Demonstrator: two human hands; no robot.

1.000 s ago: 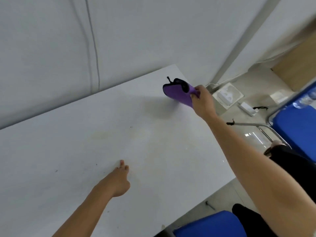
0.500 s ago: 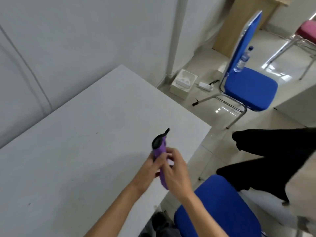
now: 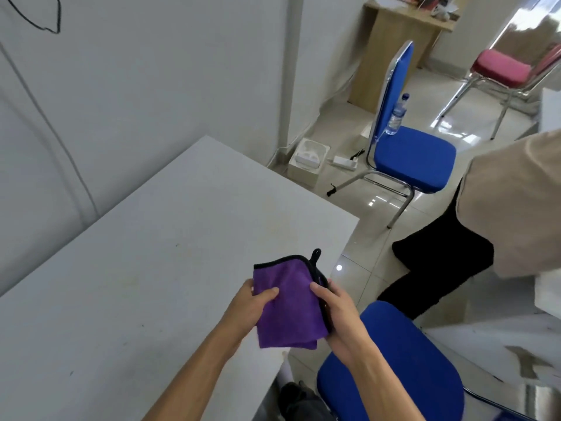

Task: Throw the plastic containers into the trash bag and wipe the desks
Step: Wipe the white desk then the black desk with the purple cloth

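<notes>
Purple cloth [image 3: 288,302] is held up in both hands just over the near edge of the white desk [image 3: 151,268]. The left hand [image 3: 246,308] pinches one side with its thumb on top, and the right hand [image 3: 337,311] curls round the black-trimmed edge. It looks like the wiping part, mid-refold (no containers or trash bag in sight). Next I'd lay the cloth flat on the desk and press down firmly.

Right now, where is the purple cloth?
In the head view, the purple cloth sits low and central, held between the left hand and the right hand over the right edge of the white desk, next to the near blue chair.
</notes>
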